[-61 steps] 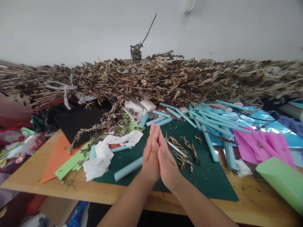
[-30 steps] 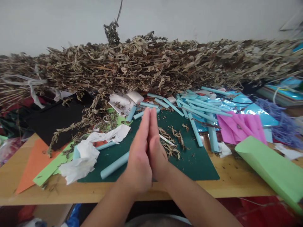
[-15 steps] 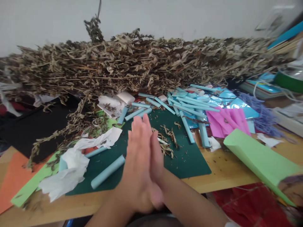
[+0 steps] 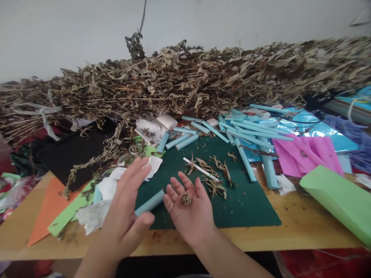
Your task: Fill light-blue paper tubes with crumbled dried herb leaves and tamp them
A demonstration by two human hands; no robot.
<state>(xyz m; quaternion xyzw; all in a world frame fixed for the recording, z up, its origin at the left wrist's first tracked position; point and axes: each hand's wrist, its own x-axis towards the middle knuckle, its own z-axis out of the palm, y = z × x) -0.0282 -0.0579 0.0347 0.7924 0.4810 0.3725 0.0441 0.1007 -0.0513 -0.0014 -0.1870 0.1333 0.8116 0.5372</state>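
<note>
Resting palm-up, your right hand (image 4: pixel 193 216) carries the small wad of dried leaf (image 4: pixel 186 199) loose at the base of the fingers; those are spread and slightly curled, not clamped on it. Your left hand (image 4: pixel 123 216) is raised beside it, thumb off the fingers, nothing visible in the grip, just in front of a light blue paper tube (image 4: pixel 152 201). Wad should be near weightless, dry and springy, crumbly at the edges; not slippery, but a tilt or a puff could roll it off. Take it around its middle with thumb and two fingers, light squeeze; don't pick at loose ends, they'd likely flake. Both hands sit over the near edge of the green mat (image 4: pixel 252 210) on the desk (image 4: pixel 313 233). Past your right fingertips: loose dried leaves (image 4: pixel 218 188) and a thin white stick (image 4: pixel 200 169), leaves probably more brittle than the wad. Farther back, piled light blue tubes (image 4: pixel 252 131), then the big dried plant bundle (image 4: pixel 188 83) along the wall.
</note>
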